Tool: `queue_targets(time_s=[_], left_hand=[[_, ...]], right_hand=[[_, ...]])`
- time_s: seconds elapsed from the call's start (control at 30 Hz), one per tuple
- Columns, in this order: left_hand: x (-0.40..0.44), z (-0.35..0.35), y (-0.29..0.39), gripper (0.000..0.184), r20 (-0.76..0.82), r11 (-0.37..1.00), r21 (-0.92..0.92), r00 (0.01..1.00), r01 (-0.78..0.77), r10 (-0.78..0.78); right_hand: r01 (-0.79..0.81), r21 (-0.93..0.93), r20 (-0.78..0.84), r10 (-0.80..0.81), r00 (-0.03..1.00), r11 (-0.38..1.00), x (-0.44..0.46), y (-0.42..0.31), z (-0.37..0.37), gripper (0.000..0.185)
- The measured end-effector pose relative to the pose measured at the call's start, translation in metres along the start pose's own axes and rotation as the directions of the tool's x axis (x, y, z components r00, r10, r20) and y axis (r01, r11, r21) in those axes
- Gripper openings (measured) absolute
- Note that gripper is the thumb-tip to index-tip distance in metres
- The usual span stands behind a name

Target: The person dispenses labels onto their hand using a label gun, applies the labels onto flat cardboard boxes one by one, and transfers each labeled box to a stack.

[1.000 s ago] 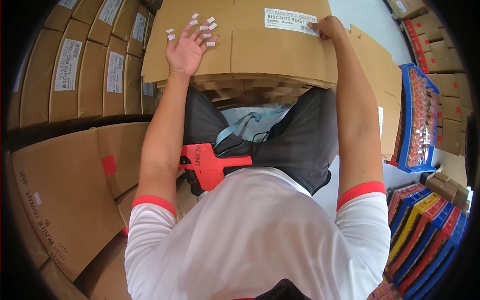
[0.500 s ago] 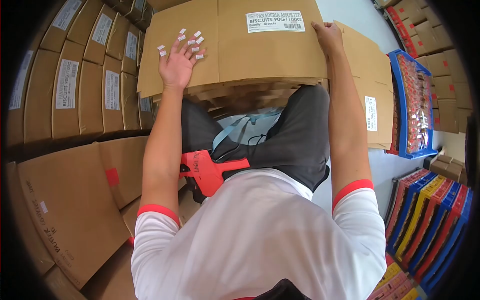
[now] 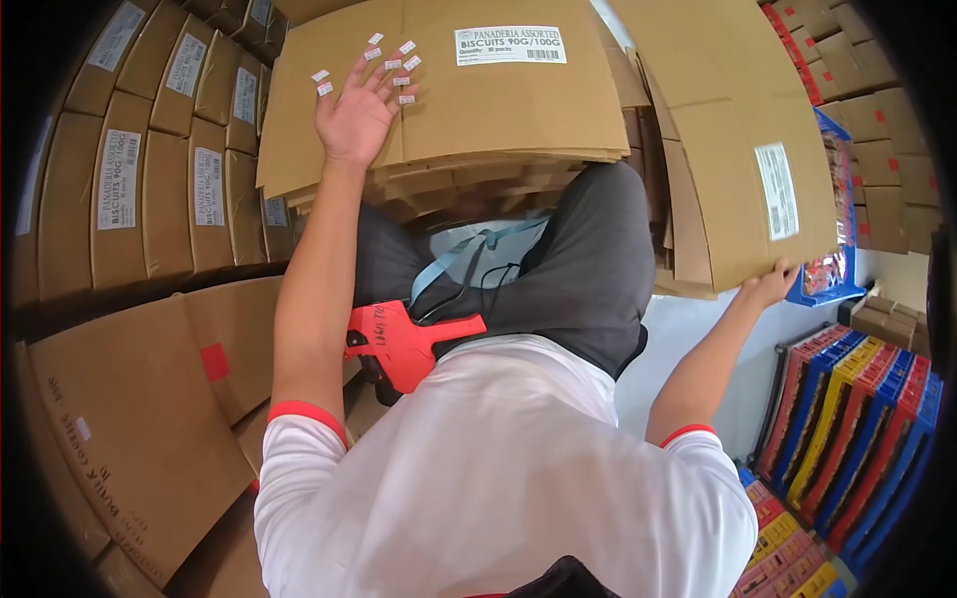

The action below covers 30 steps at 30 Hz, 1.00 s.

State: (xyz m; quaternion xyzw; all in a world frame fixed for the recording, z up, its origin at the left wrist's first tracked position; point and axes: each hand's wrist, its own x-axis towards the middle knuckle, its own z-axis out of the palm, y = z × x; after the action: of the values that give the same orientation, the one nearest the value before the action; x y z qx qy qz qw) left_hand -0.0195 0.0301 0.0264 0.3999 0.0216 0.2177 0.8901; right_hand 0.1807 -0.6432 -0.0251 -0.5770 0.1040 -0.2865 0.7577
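My left hand is palm up with fingers spread over a stack of flattened cardboard boxes. Small white and pink price stickers cling to its fingertips. The top box of that stack bears a white biscuit label. Off to the right, my right hand grips the near edge of a flat cardboard box, whose own label faces up. Part of this box hides other flattened cardboard behind it. A red price gun lies at my waist.
Labelled cartons are stacked along the left, with a larger handwritten carton nearer me. Blue crates of packed goods stand at the right. Below them are colourful stacked trays. More cartons line the far right.
My right hand has moved right and toward me, taking a flat cardboard box off to the right of the stack. The left hand stays spread with its stickers, almost in place.
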Motion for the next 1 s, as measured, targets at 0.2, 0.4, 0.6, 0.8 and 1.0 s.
queue_targets(time_s=[0.2,0.4,0.6,0.8,1.0], left_hand=[[0.013,0.050,-0.022,0.099,0.093,0.998,-0.037,0.994,0.058,-0.055],[0.000,0.093,-0.023,0.097,0.179,0.995,-0.090,0.983,0.048,-0.031],[-0.010,0.126,-0.031,0.090,0.227,0.993,-0.108,0.974,0.047,-0.022],[-0.019,0.119,-0.020,0.089,0.226,0.997,-0.052,0.972,-0.059,0.069],[-0.019,0.108,-0.022,0.096,0.206,0.996,-0.040,0.975,-0.075,0.081]], right_hand=[[-0.324,-0.235,-0.341,0.234,0.911,0.916,-0.014,0.043,-0.064,0.050],[0.170,-0.657,0.185,-0.062,0.981,0.734,-0.009,0.102,-0.005,0.039],[0.056,-0.408,0.752,0.301,0.586,0.911,-0.196,-0.036,0.249,0.025],[-0.134,-0.261,0.888,0.293,0.355,0.956,-0.271,-0.046,0.314,0.022],[-0.113,-0.218,0.895,0.245,0.372,0.969,-0.295,-0.042,0.330,0.019]])
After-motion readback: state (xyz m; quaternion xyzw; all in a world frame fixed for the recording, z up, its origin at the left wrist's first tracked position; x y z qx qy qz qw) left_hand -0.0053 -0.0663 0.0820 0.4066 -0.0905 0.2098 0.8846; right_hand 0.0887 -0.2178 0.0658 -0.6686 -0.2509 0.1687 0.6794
